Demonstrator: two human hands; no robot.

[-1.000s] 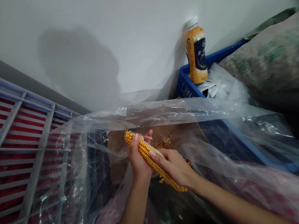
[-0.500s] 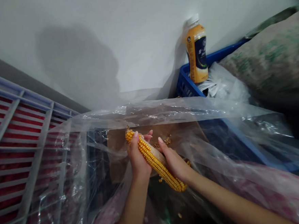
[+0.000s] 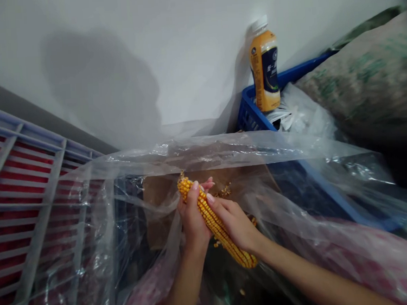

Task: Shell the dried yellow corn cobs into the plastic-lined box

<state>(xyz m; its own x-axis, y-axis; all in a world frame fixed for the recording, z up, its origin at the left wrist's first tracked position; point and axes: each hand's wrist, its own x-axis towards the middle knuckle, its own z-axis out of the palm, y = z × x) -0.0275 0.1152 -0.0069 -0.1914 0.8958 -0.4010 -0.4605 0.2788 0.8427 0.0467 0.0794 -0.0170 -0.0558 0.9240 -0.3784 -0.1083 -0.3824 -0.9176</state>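
An ear of corn (image 3: 220, 229) with yellow kernels lies slanted between my hands, its tip toward the upper left. My left hand (image 3: 194, 216) is wrapped round the upper part, thumb on top near the tip. Pressed against the ear's right side, my right hand (image 3: 236, 222) has its thumb on the kernels near the middle; its other fingers are mostly hidden. Loose kernels (image 3: 224, 190) lie on the brown cardboard (image 3: 157, 193) beyond my hands. Clear plastic sheeting (image 3: 224, 154) spreads around and under them.
At the left stands a slatted plastic crate (image 3: 49, 193) with red behind its bars. A blue basket (image 3: 251, 114) on the right holds an orange bottle (image 3: 265, 71) and a white plastic bag (image 3: 305, 113). A bulky patterned sack (image 3: 369, 80) rests at the far right, and a pale wall (image 3: 190, 56) rises behind.
The ear and my left hand have shifted slightly right. My right thumb has moved up and left onto the kernels, covering the bare strip of cob seen before.
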